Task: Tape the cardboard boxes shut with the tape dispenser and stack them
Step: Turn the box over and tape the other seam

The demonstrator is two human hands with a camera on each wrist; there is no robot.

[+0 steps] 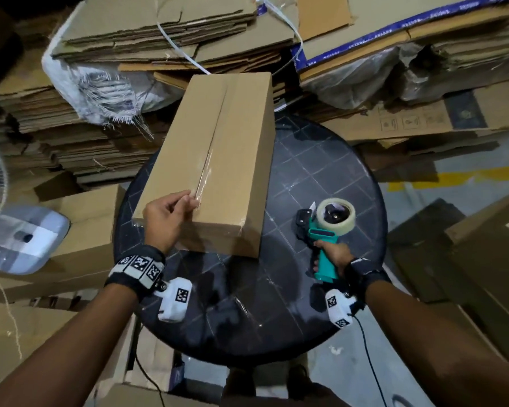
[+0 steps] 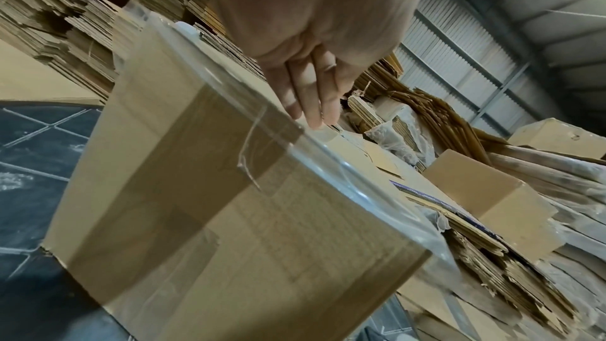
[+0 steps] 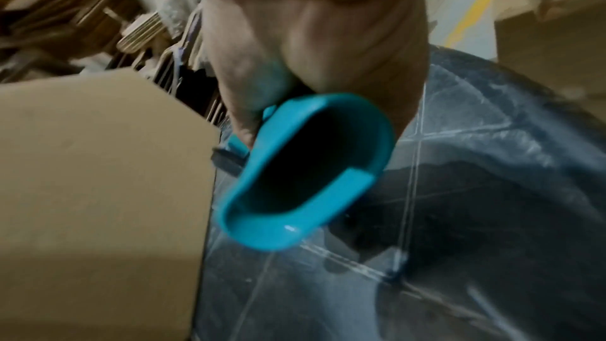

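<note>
Long rectangular brown cardboard box (image 1: pixel 215 160) lies on round dark tiled-pattern table (image 1: pixel 321 177), covering the table's 9 to 12 o'clock part, far end overhanging the rim toward 12. Top flaps closed; clear tape strip (image 1: pixel 203 174) runs along the centre seam over the near half and wraps down the near end face. In the left wrist view the tape (image 2: pixel 295 139) shows glossy over the top edge, a wrinkle in it on the end face.

Left hand (image 1: pixel 166 218) rests on the box top at its near end, 7 o'clock corner of the box. Fingers (image 2: pixel 315 97) straight and close together, tips on the tape at the seam; nothing gripped.

Right hand (image 1: pixel 334 255) wraps the handle of the teal plastic tape dispenser (image 1: pixel 323 239), fingers curled tight round the grip. Dispenser sits at 3 o'clock of the table, just right of the box, apart from it. Roll of clear tape (image 1: pixel 335 214) on the hub, black cutter head pointing to 11 o'clock. Cannot tell if the dispenser touches the table. Right wrist view is blurred: hollow butt of the teal handle (image 3: pixel 308 173) below the closed hand, box side (image 3: pixel 98 191) to its left.

Around the table: stacks of flattened brown cardboard sheets (image 1: pixel 159 30) from 10 to 2 o'clock, some strapped with white band. White fan base (image 1: pixel 24 239) at 9 o'clock. More brown boxes (image 1: pixel 94 218) on the floor at 8 o'clock.
</note>
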